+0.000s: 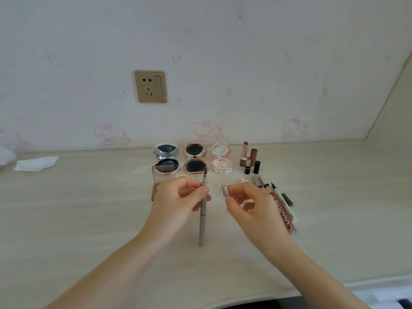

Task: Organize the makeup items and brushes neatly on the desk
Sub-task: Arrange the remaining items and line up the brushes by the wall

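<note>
The left hand [181, 195] pinches a grey pencil [203, 216] near its brush end, held upright over the desk [89, 219] in front of the compacts [194, 158]. It looks light, stiff and smooth, so the mid-barrel is probably the best grip (the brush tip is likely delicate). The right hand [245, 200], apart from the left, pinches the cap [226, 190]. Rightmost, the pens [282, 204]; one reads "COLOR", the rest unreadable.
</note>
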`<state>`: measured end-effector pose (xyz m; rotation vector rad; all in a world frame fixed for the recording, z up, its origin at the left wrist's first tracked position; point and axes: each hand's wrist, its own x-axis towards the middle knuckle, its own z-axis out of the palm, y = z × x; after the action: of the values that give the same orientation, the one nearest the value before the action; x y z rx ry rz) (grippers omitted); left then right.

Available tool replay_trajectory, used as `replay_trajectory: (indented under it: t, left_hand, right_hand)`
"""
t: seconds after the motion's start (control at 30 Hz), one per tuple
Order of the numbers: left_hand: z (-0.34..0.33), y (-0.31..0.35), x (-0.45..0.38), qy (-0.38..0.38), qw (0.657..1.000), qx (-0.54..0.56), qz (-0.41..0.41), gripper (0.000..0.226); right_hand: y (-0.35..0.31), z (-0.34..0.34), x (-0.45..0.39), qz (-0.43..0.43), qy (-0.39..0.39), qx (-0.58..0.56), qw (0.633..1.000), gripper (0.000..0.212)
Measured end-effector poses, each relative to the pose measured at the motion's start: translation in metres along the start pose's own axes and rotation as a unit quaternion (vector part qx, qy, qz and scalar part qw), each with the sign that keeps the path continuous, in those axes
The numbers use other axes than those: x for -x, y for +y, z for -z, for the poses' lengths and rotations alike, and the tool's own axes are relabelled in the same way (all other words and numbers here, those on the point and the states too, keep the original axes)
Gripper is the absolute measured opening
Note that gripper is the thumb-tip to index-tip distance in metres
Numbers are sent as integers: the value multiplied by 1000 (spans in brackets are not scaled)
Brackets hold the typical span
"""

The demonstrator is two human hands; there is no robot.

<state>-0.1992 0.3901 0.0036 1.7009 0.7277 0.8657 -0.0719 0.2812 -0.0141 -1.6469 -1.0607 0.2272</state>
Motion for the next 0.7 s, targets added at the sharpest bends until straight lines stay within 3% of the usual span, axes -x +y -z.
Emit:
replay_trajectory:
  t: [0.27,0.5,0.7]
  left_hand:
    - [-63,25,-18,-43,999,12,-2,7]
    - [-127,46,-42,-105,992,-25,65,10]
    - [-175,57,-62,-124,987,-75,75,12]
  right_hand:
    - [19,63,-17,-104,35,-8,994,3]
    - [43,121,-28,-127,68,48,988,5]
    - [68,157,-36,-170,86,52,980,8]
